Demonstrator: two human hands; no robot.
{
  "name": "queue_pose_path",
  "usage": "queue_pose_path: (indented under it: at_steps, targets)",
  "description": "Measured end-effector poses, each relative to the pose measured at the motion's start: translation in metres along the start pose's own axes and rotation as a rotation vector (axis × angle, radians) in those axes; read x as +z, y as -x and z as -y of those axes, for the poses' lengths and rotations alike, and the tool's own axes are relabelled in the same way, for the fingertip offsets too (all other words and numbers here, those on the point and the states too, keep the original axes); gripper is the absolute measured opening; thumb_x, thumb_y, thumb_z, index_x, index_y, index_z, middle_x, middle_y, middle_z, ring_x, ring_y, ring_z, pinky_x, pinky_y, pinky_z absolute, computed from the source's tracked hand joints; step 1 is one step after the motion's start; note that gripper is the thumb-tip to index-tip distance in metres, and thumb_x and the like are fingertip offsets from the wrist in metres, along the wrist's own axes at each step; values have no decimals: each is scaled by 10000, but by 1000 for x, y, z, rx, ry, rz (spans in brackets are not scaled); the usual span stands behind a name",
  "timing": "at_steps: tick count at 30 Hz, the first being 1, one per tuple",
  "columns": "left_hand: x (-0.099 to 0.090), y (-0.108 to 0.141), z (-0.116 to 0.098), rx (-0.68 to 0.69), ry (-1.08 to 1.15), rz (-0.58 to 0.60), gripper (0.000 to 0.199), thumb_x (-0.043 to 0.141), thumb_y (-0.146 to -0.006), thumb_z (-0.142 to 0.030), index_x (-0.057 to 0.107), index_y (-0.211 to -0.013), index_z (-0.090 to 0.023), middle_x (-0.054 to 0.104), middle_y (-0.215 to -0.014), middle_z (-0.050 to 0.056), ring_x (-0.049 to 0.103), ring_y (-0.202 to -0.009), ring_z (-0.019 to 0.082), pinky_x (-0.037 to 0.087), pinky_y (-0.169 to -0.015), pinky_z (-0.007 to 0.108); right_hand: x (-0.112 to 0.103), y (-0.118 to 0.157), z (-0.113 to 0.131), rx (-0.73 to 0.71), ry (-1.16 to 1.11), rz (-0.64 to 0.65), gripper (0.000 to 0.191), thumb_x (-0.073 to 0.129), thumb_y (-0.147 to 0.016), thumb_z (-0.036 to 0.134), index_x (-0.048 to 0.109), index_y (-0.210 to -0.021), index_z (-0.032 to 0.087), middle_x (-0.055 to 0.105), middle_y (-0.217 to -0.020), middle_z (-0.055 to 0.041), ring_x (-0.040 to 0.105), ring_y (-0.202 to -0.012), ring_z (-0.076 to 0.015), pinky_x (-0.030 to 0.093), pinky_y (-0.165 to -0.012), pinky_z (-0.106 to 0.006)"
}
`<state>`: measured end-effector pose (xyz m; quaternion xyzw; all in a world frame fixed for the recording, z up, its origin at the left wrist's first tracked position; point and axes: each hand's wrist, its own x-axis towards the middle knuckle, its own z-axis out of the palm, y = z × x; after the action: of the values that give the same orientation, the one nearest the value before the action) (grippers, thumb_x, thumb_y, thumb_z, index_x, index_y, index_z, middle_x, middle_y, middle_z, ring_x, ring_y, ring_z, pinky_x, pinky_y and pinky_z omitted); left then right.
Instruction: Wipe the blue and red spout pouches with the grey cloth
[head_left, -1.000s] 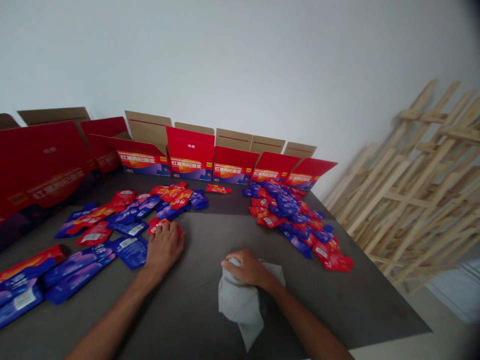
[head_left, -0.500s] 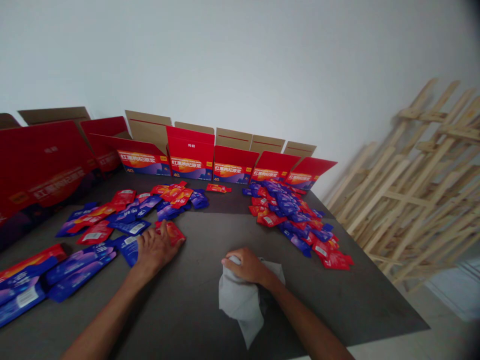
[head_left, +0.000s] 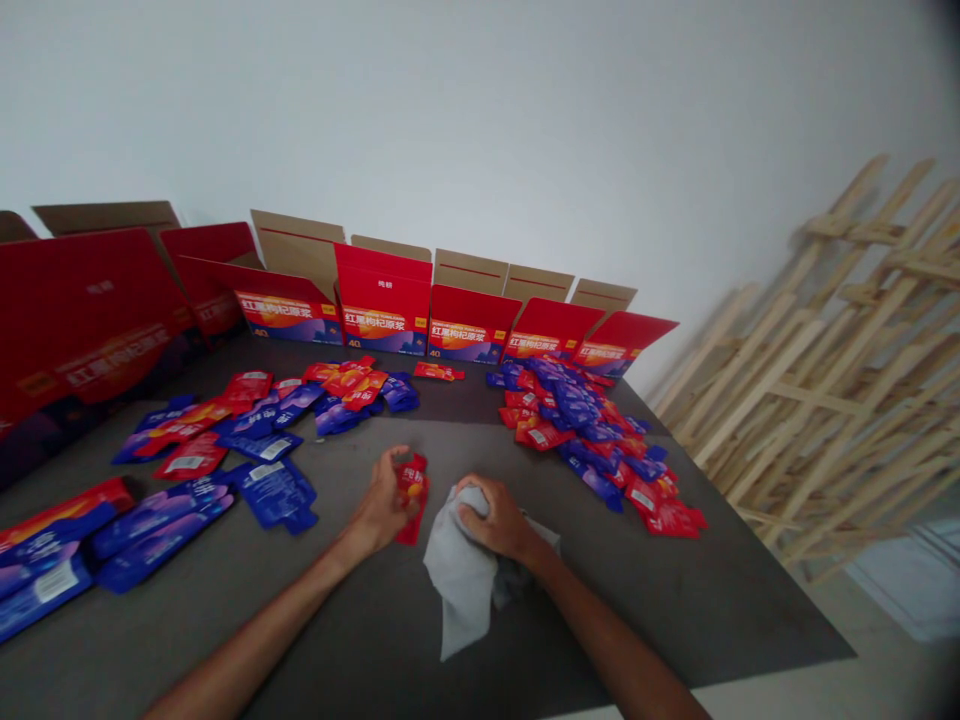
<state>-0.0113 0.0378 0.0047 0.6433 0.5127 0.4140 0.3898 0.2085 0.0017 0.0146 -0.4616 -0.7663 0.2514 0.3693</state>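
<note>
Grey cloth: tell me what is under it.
The dark table shows around the cloth, which the right hand grips. Whatever is directly beneath the cloth is covered and cannot be seen.

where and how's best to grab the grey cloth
Probably the bunched top of the grey cloth, from the right and above. There it is gathered into a thick lump that the right hand closes around; the lower part spreads into a loose corner. On the left, the left hand with the red pouch crowds the approach.
</note>
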Motion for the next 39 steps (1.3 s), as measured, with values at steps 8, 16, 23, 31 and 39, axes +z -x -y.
queue_pose_path:
  at_steps: [8,16,23,31,39]
  targets:
    - [16,9,-13,-138,312,336,381,666,-765,-404,706,-1040,-143,747,-961,76,665,-844,231,506,-750,304,9,3,10,-197,3,14,218,606,-804,183,596,-1019,216,652,-968,-22,619,-902,-167,475,-849,-267]
    - [38,23,-12,-175,510,112,445,589,-860,-490,697,-1167,-186,738,-1131,72,639,-1085,254,462,-948,333,10,7,9,-257,209,75,234,634,-836,204,631,-1066,242,662,-1049,-26,649,-882,-161,497,-791,-245]
    - [46,27,-14,-241,749,110,508,656,-833,-485,649,-1245,-187,737,-1138,86,673,-1024,247,489,-899,319,10,6,12,-246,372,48,244,630,-831,199,652,-1068,253,663,-1053,-24,654,-847,-166,498,-755,-245]
    - [43,29,-26,-322,906,193,526,695,-825,-435,619,-1288,-197,739,-1130,93,686,-1011,246,503,-893,329,-6,1,6,-11,342,-192,212,569,-880,155,639,-1057,247,634,-988,-38,639,-869,-171,496,-804,-253]
    - [41,28,-26,-363,1019,109,521,708,-826,-402,586,-1283,-185,731,-1132,86,692,-968,209,513,-841,276,8,7,12,-268,387,168,258,635,-824,198,661,-1070,269,658,-1000,-15,644,-811,-158,485,-731,-236]
